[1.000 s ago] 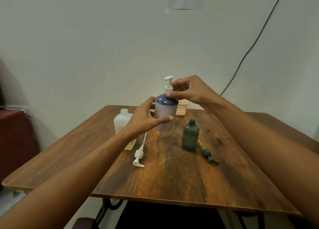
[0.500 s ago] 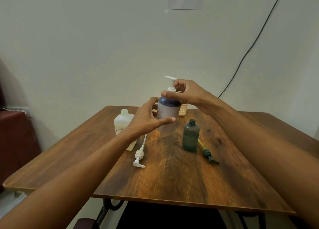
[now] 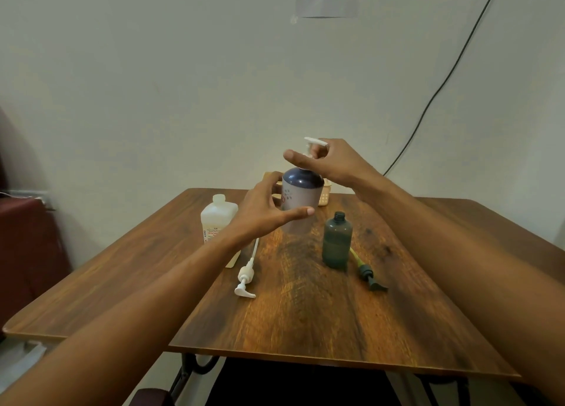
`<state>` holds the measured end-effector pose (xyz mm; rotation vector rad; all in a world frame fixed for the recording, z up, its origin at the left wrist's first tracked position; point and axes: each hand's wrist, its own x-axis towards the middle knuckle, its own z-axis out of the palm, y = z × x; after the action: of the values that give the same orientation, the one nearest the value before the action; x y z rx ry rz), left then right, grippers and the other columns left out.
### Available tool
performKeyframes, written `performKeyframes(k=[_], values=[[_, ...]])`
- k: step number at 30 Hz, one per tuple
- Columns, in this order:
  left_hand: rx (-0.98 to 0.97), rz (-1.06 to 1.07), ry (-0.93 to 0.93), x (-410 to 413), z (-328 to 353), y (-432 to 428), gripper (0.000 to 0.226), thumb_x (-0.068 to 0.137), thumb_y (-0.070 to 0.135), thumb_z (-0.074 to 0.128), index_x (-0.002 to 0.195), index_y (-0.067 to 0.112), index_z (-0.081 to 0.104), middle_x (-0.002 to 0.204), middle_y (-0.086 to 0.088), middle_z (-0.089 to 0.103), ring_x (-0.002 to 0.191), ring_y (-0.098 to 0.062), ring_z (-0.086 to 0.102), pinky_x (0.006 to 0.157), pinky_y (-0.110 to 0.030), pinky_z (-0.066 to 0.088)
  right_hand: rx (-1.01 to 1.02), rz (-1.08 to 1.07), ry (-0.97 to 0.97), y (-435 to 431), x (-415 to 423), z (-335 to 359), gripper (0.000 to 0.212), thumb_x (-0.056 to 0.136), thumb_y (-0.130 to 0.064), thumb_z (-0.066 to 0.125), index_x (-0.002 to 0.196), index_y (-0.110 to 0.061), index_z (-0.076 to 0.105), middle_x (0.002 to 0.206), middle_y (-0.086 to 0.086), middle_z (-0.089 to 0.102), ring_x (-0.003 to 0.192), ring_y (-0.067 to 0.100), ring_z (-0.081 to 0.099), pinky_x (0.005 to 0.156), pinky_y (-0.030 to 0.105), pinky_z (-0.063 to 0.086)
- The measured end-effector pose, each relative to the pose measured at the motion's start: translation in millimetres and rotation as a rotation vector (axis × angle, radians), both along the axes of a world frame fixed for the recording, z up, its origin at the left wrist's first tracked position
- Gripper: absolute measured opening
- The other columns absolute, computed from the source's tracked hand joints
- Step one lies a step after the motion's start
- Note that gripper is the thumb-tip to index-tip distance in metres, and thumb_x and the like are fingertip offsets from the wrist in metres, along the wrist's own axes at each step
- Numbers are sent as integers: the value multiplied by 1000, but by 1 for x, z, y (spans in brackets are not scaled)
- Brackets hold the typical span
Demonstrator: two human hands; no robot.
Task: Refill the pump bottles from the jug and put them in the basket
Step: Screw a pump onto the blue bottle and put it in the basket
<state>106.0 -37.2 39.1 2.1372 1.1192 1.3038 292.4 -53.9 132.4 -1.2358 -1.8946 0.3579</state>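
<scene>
1. The wooden table (image 3: 305, 329) carries everything.
2. The white jug (image 3: 218, 213) stands uncapped at the left; I cannot tell what is in it.
3. The purple bottle (image 3: 301, 194), pump head (image 3: 315, 142) on top, is upright in front of the basket (image 3: 324, 193) at the far edge.
4. The left hand (image 3: 263, 210) grips the purple bottle, thumb across its front.
5. The right hand (image 3: 333, 161) pinches the pump head's neck.
6. The green bottle (image 3: 337, 240) stands open at the right, with the green pump (image 3: 368, 275) beside it.
7. A loose white pump (image 3: 246, 278) lies near the jug.
</scene>
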Motion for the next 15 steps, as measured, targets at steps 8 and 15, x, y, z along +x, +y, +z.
performKeyframes(k=[8, 15], values=[[1, 1, -18, 6, 0, 4, 89, 70, 62, 84, 143, 27, 47, 139, 1, 59, 117, -16, 61, 83, -22, 53, -222, 236, 170, 4, 30, 7, 31, 91, -38, 81, 113, -16, 81, 122, -3, 78, 119, 13, 69, 103, 44, 56], [-21, -11, -24, 14, -1, 4, 92, 70, 64, 83, 146, 30, 45, 142, 1, 58, 117, -16, 61, 84, -24, 54, -80, 38, 69, 2, 12, 1, 54, 74, -68, 76, 98, -21, 66, 99, -4, 72, 91, 11, 68, 79, 28, 56]])
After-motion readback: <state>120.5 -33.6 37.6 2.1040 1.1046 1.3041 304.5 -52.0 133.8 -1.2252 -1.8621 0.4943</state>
